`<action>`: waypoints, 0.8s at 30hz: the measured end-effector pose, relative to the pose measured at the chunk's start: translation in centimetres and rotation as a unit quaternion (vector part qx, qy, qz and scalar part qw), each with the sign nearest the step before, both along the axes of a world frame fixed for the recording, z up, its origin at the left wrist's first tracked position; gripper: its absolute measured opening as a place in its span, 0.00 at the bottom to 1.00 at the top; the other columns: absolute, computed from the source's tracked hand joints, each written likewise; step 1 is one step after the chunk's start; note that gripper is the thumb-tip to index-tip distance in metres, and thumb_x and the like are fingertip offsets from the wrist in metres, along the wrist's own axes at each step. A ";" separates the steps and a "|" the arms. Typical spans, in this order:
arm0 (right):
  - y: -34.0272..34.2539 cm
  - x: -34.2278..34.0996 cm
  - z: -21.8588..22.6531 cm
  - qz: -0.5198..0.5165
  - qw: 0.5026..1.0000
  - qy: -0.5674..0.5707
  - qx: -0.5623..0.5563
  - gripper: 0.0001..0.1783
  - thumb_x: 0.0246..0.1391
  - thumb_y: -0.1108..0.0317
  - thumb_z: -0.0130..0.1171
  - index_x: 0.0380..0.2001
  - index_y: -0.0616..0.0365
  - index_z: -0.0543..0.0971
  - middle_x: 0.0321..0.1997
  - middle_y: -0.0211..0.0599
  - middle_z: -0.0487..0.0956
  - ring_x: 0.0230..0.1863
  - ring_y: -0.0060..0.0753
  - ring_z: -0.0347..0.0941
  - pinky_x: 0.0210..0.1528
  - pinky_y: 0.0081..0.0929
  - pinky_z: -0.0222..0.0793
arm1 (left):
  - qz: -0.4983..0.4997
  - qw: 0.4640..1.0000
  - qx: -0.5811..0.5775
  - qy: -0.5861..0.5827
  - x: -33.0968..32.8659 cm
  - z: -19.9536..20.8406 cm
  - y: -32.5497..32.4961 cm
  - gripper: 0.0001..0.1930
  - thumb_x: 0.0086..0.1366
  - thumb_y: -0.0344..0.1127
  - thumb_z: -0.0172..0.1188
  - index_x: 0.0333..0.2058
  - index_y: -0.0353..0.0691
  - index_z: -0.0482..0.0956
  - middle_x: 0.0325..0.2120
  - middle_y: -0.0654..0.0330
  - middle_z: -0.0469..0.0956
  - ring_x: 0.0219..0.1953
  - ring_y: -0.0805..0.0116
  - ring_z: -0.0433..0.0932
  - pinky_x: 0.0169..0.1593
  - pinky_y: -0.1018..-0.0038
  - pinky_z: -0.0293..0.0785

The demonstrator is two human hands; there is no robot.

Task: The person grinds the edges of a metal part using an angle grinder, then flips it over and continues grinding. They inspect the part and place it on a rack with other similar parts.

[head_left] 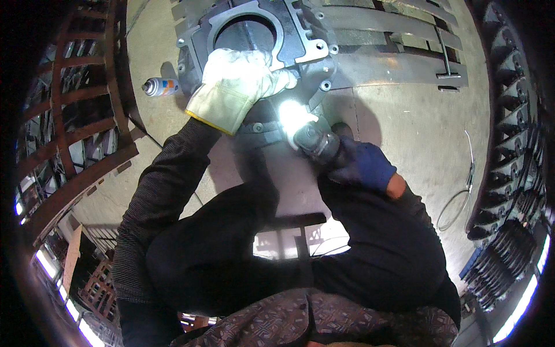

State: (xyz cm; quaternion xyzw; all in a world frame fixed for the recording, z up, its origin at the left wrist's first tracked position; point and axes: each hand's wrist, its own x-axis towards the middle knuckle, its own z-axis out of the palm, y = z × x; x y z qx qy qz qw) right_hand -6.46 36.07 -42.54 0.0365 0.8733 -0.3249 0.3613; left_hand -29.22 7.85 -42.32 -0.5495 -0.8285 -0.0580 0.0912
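Observation:
My left hand point(234, 84), in a pale work glove with a yellow cuff edge, is closed on the near rim of a large grey metal casting point(300, 37). The casting has a round bore, and the glove covers part of its ring. To the right of the glove, my right hand point(365, 166), in a blue glove, grips a dark angle grinder point(317, 141). The grinder's head points up and left, close to the near side of the casting. A strong white glare at its front hides the disc and whether it touches the metal.
A spray can point(160, 87) lies on the floor left of the casting. Long metal slats point(393, 26) lie beyond it to the right. A thin cable point(455, 209) loops on the right floor. Brown metal racks point(87, 61) line the left, and stacked dark parts point(509, 127) the right.

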 end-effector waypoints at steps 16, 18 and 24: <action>1.6 1.0 1.3 -0.105 0.994 -0.010 -0.039 0.44 0.44 0.46 0.75 0.63 0.53 0.76 0.49 0.56 0.86 0.52 0.60 0.83 0.55 0.47 0.80 | 0.001 0.994 -0.043 -0.098 -2.5 1.7 0.3 0.32 0.64 0.70 0.62 0.29 0.40 0.83 0.24 0.49 0.80 0.33 0.49 0.82 0.40 0.58 0.73; 1.6 1.1 1.1 -0.117 0.992 0.012 -0.040 0.45 0.44 0.47 0.76 0.65 0.52 0.75 0.49 0.55 0.86 0.52 0.60 0.83 0.55 0.47 0.80 | 0.047 0.983 -0.066 -0.162 -2.6 2.3 0.2 0.37 0.62 0.74 0.60 0.31 0.38 0.83 0.26 0.47 0.81 0.35 0.45 0.82 0.43 0.55 0.73; 2.0 1.3 0.4 -0.104 0.994 0.027 -0.027 0.47 0.44 0.45 0.77 0.66 0.53 0.73 0.49 0.55 0.86 0.52 0.60 0.83 0.55 0.47 0.80 | 0.174 0.973 -0.098 -0.117 -0.7 2.5 2.9 0.32 0.70 0.69 0.55 0.38 0.42 0.87 0.28 0.54 0.85 0.35 0.58 0.86 0.43 0.63 0.79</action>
